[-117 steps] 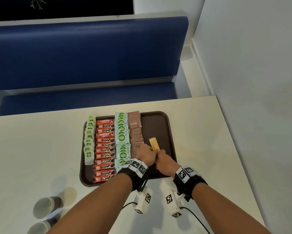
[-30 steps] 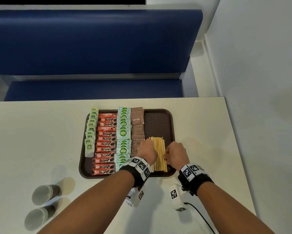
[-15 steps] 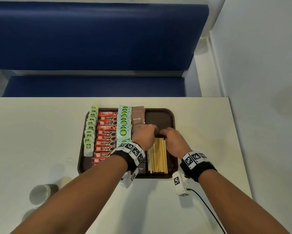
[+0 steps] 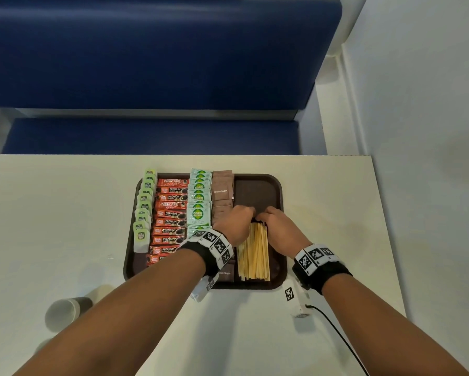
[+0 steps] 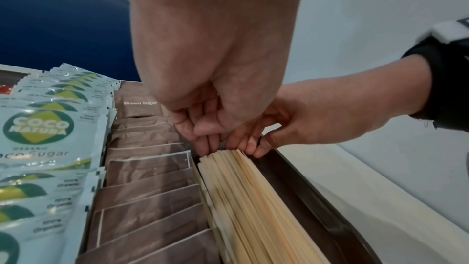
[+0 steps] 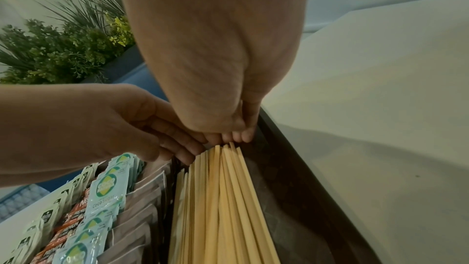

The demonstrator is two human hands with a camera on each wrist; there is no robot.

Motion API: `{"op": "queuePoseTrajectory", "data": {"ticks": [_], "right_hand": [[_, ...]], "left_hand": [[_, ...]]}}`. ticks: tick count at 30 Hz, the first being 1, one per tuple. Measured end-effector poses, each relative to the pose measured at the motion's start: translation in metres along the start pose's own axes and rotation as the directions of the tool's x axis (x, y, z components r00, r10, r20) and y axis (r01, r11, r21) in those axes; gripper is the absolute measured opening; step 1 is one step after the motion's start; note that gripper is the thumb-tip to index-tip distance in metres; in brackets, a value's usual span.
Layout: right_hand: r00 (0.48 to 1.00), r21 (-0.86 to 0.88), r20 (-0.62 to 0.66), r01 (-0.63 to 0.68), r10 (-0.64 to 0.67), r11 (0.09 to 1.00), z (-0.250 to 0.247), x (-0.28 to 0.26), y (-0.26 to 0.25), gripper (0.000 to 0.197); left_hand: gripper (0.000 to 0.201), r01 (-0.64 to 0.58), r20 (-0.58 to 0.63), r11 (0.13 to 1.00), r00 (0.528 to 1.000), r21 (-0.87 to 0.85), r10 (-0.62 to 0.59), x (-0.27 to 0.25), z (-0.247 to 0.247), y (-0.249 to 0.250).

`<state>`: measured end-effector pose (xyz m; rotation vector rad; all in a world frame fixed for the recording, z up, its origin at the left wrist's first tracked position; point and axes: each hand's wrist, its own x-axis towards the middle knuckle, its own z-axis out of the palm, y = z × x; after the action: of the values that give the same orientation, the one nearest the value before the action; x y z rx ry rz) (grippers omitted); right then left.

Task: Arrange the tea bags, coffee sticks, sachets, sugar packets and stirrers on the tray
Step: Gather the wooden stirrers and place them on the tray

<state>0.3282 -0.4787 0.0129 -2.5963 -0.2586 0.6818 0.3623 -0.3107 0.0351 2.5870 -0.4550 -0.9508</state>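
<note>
Seen from the head camera: brown tray on a pale table, already filled in columns running away from the viewer. From left to right: tea bags, red coffee sticks, pale green sachets, brown sugar packets, and in the rightmost lane a flat bundle of wooden stirrers.

Stirrers lying with long axis pointing straight away from the viewer, near ends close to the tray's front rim, far ends about halfway up the lane. Both hands reaching over the bundle to those far ends, left hand on the sugar-packet side, right hand on the tray-rim side, knuckles almost meeting. Equally near; neither ahead of the other. Bare tray floor lying beyond the fingertips, so any push toward the viewer would square the ends, judging by the layout.

Hidden from the head view: the fingertips themselves, tucked under the knuckles. Shown by the left wrist view: fingers of both hands extended and relaxed, tips pressed against the stirrer ends, nothing pinched or lifted. Shown by the right wrist view: far ends uneven, a few sticks poking further than their neighbours, and a slight fanning toward the near end

Two paper cups lying on the table at lower left, well apart from the tray
</note>
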Motion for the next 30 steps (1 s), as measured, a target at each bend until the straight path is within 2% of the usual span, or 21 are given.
{"op": "queuePoseTrajectory", "data": {"ticks": [6, 20, 24, 27, 30], "right_hand": [[1.000, 0.003, 0.004, 0.009, -0.009, 1.000, -0.001, -0.001, 0.001, 0.044], [1.000, 0.029, 0.024, 0.000, 0.000, 1.000, -0.003, -0.013, -0.002, 0.043], [0.999, 0.033, 0.027, -0.018, 0.017, 0.999, -0.004, -0.019, -0.003, 0.049], [0.999, 0.057, 0.023, -0.031, 0.030, 0.998, -0.007, -0.023, -0.006, 0.050], [0.999, 0.107, -0.009, -0.044, 0.045, 0.993, -0.011, -0.031, -0.011, 0.053]], "left_hand": [[0.053, -0.008, 0.011, 1.000, 1.000, -0.009, 0.008, -0.002, 0.000, 0.000], [0.051, -0.007, -0.013, 1.000, 1.000, 0.010, 0.007, -0.011, 0.003, 0.004], [0.050, -0.004, -0.035, 1.000, 0.999, -0.009, 0.004, -0.013, 0.007, 0.004], [0.050, -0.014, -0.067, 0.998, 0.998, -0.065, 0.009, -0.015, 0.007, 0.004], [0.052, -0.022, -0.149, 0.985, 0.989, -0.171, -0.004, -0.019, 0.003, 0.000]]}}
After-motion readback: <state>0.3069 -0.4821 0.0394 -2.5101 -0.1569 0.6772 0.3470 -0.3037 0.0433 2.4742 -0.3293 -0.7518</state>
